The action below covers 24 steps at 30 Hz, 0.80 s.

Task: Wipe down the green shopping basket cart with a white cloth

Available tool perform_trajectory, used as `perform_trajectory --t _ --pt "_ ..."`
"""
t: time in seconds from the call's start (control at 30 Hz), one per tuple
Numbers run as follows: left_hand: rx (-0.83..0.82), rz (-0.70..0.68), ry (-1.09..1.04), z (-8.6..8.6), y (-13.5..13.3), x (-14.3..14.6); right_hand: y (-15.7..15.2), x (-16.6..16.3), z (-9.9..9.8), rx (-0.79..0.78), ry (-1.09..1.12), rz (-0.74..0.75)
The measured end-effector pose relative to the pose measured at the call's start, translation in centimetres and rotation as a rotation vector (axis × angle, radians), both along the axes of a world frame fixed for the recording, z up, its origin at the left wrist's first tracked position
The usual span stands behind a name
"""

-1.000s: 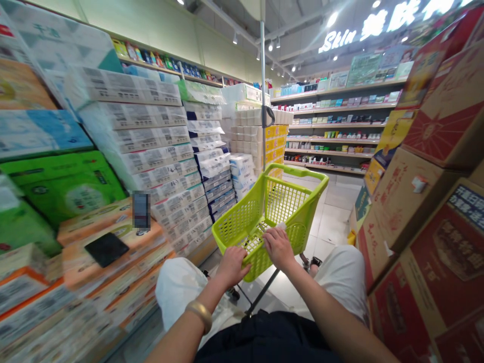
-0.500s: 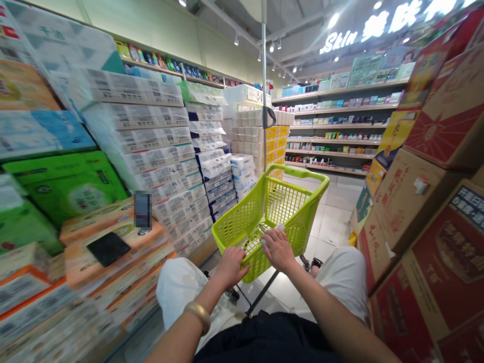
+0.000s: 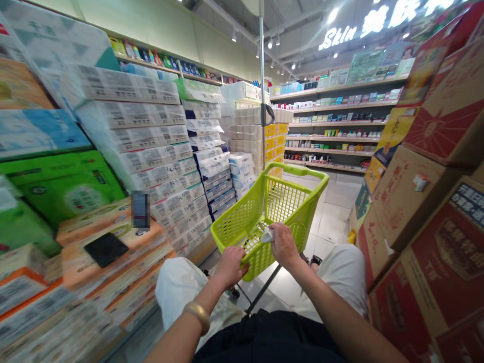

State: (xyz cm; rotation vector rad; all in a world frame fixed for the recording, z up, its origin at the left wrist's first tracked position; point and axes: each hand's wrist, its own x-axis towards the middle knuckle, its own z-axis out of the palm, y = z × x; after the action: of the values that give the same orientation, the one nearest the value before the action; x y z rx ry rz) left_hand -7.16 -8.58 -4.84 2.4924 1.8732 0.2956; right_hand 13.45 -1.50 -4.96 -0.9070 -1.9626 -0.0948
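A lime-green plastic shopping cart (image 3: 298, 184) stands before me, between my knees, its near rim toward me. My left hand (image 3: 230, 264) grips the near left corner of that rim, fingers over the edge and thumb outside. My right hand (image 3: 284, 245) is closed on a crumpled white tissue (image 3: 267, 235) just above the near right part of the rim. Whether the right hand also touches the rim I cannot tell. A gold bangle (image 3: 197, 316) circles my left wrist.
Stacked packs of tissue paper (image 3: 147, 136) line the left side. A black flat object (image 3: 106, 249) lies on an orange pack there. Red and brown cartons (image 3: 401, 201) rise close on the right. A metal pole (image 3: 262, 91) stands behind the cart; stocked shelves (image 3: 340, 126) fill the back.
My right hand has turned from lying flat over the cart's near rim to a closed hold, with the white tissue now sticking out to its left. My left hand keeps its place.
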Motion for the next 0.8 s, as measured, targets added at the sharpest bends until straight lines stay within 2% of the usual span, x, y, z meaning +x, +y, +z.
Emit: perform_trajectory --t 0.13,0.27,0.37,0.53,0.6,0.7,0.8 --pt "0.002 0.016 0.000 0.1 -0.1 0.1 0.5 0.5 1.0 -0.080 -0.121 0.014" --pt "0.001 0.017 0.003 0.2 -0.2 0.3 -0.2 -0.7 -0.3 -0.126 -0.213 0.012" --pt "0.002 0.023 0.007 0.2 -0.2 0.3 -1.4 -1.6 -0.8 -0.139 -0.264 0.091" --pt "0.004 0.010 0.007 0.2 -0.2 -0.1 -2.1 -1.1 -0.1 -0.113 -0.342 0.216" --pt "0.005 -0.003 0.010 0.2 -0.2 -0.3 -1.3 -0.2 0.1 -0.107 -0.331 0.182" --pt "-0.003 -0.008 0.012 0.4 -0.1 -0.6 0.1 0.7 -0.2 -0.111 -0.239 0.008" --pt "-0.010 -0.002 0.019 0.5 0.1 -0.7 0.3 -0.1 -0.7 -0.130 -0.146 -0.111"
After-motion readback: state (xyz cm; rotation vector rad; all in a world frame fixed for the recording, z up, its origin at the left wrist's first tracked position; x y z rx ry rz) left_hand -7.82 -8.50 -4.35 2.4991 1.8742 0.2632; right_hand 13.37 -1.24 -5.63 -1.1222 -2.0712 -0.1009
